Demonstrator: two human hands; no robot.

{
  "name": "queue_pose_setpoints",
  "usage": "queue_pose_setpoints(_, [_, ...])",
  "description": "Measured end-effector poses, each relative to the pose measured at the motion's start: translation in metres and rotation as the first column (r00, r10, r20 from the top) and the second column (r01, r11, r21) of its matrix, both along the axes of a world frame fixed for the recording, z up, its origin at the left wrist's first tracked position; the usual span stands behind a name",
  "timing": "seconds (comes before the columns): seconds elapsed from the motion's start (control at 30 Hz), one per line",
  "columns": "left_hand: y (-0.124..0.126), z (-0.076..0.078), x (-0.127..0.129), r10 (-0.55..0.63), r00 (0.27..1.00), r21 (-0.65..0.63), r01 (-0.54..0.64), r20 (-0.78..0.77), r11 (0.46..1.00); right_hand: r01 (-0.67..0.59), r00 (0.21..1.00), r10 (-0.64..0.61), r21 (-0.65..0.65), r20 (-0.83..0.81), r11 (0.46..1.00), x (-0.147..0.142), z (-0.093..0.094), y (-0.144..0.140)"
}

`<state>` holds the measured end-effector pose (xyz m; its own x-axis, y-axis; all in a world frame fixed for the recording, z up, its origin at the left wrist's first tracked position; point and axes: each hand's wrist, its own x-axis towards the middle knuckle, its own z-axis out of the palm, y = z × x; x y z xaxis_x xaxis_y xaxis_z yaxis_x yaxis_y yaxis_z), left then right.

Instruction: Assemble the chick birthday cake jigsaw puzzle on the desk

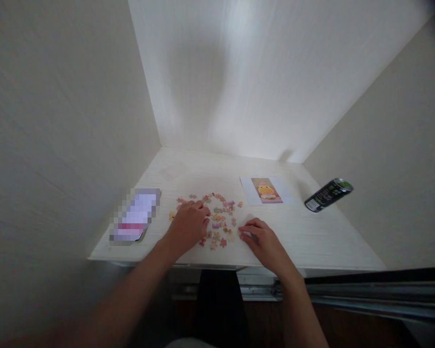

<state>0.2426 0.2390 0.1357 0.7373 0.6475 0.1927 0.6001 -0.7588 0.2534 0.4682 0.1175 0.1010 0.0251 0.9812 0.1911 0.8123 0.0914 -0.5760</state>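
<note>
Small jigsaw pieces [223,242] in pinks, oranges and yellows lie loosely scattered on the white desk in front of me. My left hand [189,223] rests over the left part of the scatter, palm down, with loosely bent fingers and the thumb apart from them. It covers some pieces, and I see nothing held in it. At the right edge of the scatter is my right hand [260,238], its thumb and fingertips pinched together on a small pale jigsaw piece [239,233], mostly hidden by the fingers.
A picture card [266,190] with a yellow character lies on white paper [250,192] behind the pieces. To the right stands a dark drink can [328,195]. A phone [137,215], its screen blurred out, lies at left. Pale walls [217,96] enclose the desk [311,241].
</note>
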Motion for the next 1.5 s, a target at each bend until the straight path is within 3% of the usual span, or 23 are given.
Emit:
queue_pose_setpoints(0.23, [-0.049,-0.008,0.038,-0.194,0.981,0.020,0.194,-0.005,0.981,0.066,0.995,-0.071,0.078,0.064,0.995,-0.004,-0.004,0.002])
queue_pose_setpoints(0.4, [-0.051,-0.018,0.051,-0.226,0.972,0.058,0.230,-0.062,0.971,0.087,0.996,-0.087,0.040,-0.002,0.995,0.000,-0.003,0.001])
queue_pose_setpoints(0.57, [-0.054,-0.016,0.051,-0.255,0.962,0.100,0.264,-0.094,0.959,0.198,0.980,-0.194,0.118,-0.049,0.973,0.004,-0.009,0.001])
queue_pose_setpoints(0.7, [-0.057,-0.016,0.054,-0.254,0.966,0.055,0.257,-0.055,0.965,0.233,0.971,-0.221,0.169,-0.090,0.958,0.004,-0.013,0.000])
queue_pose_setpoints(0.83, [-0.055,-0.025,0.061,-0.217,0.976,0.032,0.217,-0.017,0.976,0.179,0.983,-0.169,0.196,-0.066,0.964,0.005,-0.003,0.010])
queue_pose_setpoints(1.0, [-0.060,-0.031,0.064,-0.171,0.985,0.061,0.171,-0.003,0.983,0.019,0.999,-0.028,0.198,0.039,0.980,-0.005,0.024,0.044])
queue_pose_setpoints(1.1, [-0.065,-0.025,0.048,-0.159,0.985,0.077,0.154,0.063,0.985,-0.155,0.981,0.143,0.084,0.127,0.984,-0.023,0.034,0.070])
queue_pose_setpoints(1.23, [-0.069,-0.018,-0.003,-0.132,0.982,0.008,0.133,0.135,0.991,-0.270,0.909,0.274,-0.057,0.314,0.961,-0.043,0.034,0.093])
queue_pose_setpoints(1.37, [-0.071,-0.020,-0.056,0.011,0.976,-0.029,-0.005,0.217,1.000,-0.282,0.858,0.297,-0.098,0.420,0.954,-0.053,0.034,0.099])
queue_pose_setpoints(1.5, [-0.074,-0.029,-0.082,0.072,0.955,-0.037,-0.064,0.288,0.997,-0.303,0.788,0.304,-0.093,0.536,0.948,-0.057,0.034,0.096])
